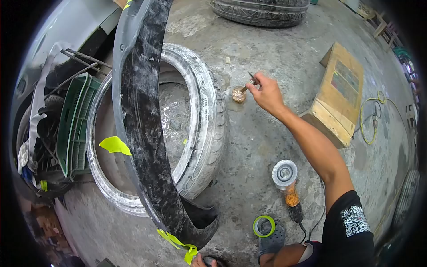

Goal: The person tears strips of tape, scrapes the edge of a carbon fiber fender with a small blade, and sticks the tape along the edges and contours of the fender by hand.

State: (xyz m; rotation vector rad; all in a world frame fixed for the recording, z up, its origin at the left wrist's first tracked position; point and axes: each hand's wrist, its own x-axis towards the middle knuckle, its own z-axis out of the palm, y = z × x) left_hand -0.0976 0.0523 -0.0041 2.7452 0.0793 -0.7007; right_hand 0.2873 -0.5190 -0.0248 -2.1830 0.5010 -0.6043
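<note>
White-smudged black panel (144, 115), lime tape (114, 145), green crate (76, 129), orange-black grinder (292, 196)

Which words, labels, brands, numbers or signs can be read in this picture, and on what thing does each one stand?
None can be read for certain.
Dusty tire: raised sidewall lettering, too small and blurred.
Black sleeve: white print, too blurred to make out.
Wooden stand: dark panel, no legible text.

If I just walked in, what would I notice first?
Probably the long, curved black-and-grey panel slanting in front of the dusty whitish-grey rubber tyre at left. Bright yellow-green tape pieces stand out on the panel's left edge and lower end. Right of the tyre, the right hand holds a thin brush-like tool at a small round brownish container.
</note>
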